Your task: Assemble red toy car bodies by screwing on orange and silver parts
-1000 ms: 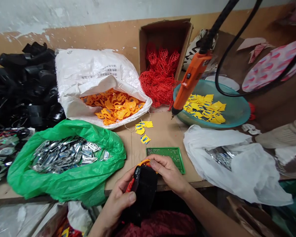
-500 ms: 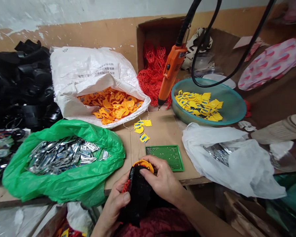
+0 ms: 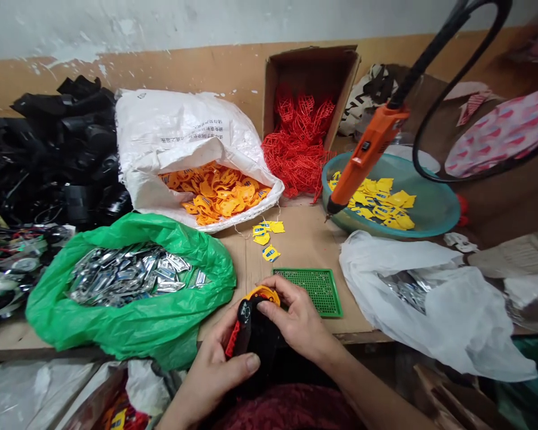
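Note:
A black part (image 3: 260, 334) with a red piece along its left side is held low in front of me. My left hand (image 3: 226, 358) grips its lower left, thumb across the front. At the top, my right hand (image 3: 291, 310) pinches an orange curved piece (image 3: 265, 292) against the black part. Just behind my right hand lies a green perforated tray (image 3: 329, 292) with tiny pieces in it. An orange electric screwdriver (image 3: 370, 158) hangs above the table, its tip in front of the teal bowl (image 3: 437, 212).
Yellow pieces (image 3: 269, 230) lie on the cardboard. Around it are a green bag (image 3: 210, 257) of silvery pieces, a white sack (image 3: 183, 119) of orange parts, red parts (image 3: 296, 155) by a box, black parts (image 3: 85, 143), and a white bag (image 3: 466, 334). A sleeve (image 3: 520, 254) shows at right.
The hanging screwdriver has swung right, now in front of the bowl. The black part has turned in my hands, showing a round end at its top. The whole view has shifted slightly.

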`<act>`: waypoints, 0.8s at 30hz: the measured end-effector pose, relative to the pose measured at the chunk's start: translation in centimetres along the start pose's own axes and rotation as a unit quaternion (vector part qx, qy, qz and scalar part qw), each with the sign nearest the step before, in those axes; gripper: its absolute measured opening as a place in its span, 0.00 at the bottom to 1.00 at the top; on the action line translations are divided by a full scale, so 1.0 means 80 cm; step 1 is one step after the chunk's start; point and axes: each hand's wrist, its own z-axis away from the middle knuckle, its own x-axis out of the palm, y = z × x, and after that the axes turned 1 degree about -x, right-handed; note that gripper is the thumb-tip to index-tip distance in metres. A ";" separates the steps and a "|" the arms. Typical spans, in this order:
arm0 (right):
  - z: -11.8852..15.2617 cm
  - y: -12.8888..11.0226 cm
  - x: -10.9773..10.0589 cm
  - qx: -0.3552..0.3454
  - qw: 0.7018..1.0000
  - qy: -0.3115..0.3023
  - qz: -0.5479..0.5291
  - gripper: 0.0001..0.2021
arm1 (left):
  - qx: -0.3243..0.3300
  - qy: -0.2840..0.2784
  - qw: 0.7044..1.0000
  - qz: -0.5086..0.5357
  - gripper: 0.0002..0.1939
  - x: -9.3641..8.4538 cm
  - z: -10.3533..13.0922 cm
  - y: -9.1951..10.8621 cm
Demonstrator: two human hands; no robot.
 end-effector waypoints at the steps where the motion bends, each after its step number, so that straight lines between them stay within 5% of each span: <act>1: 0.000 0.000 -0.001 -0.002 1.000 0.016 -0.014 0.10 | 0.009 0.020 0.999 -0.033 0.40 0.001 0.000 0.002; 5: 0.002 -0.004 -0.010 0.024 0.993 0.083 -0.083 0.15 | 0.109 0.095 0.948 -0.285 0.40 0.000 -0.002 -0.007; 10: 0.007 -0.011 -0.013 0.072 0.986 0.063 -0.136 0.23 | 0.269 0.106 0.763 -0.578 0.46 -0.007 -0.011 -0.031; 13: 0.009 -0.009 -0.001 0.093 0.975 0.066 -0.192 0.24 | 0.273 0.133 0.682 -0.665 0.48 -0.002 -0.018 -0.042; 16: 0.008 -0.002 0.008 0.113 0.959 0.076 -0.249 0.24 | 0.245 0.167 0.649 -0.700 0.44 0.007 -0.022 -0.048; 19: 0.005 0.008 0.003 0.140 0.944 0.072 -0.289 0.25 | 0.232 0.156 0.688 -0.670 0.42 0.010 -0.020 -0.045; 24: 0.001 0.018 -0.023 0.133 0.958 0.048 -0.250 0.24 | 0.145 0.107 0.906 -0.384 0.38 0.004 -0.017 -0.015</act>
